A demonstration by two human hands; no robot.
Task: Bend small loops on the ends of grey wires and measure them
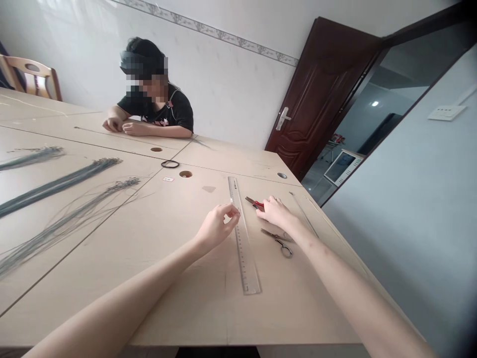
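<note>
My left hand [219,223] is over the clear ruler [244,248], thumb and forefinger pinched together on something too small to make out. To the right, my right hand [275,211] is closed round the handles of red-handled scissors [255,202], whose blades point to the upper left. Below that hand, a second pair of scissors [278,239] with metal loops lies on the table. A thin strand [304,215] lies right of my right hand.
Bundles of grey-green strands [55,186] lie on the table [167,298] at left. Farther back are a black loop [170,164], a small label [168,179] and round holes. A person [149,99] sits across the table; a brown door [324,84] stands behind.
</note>
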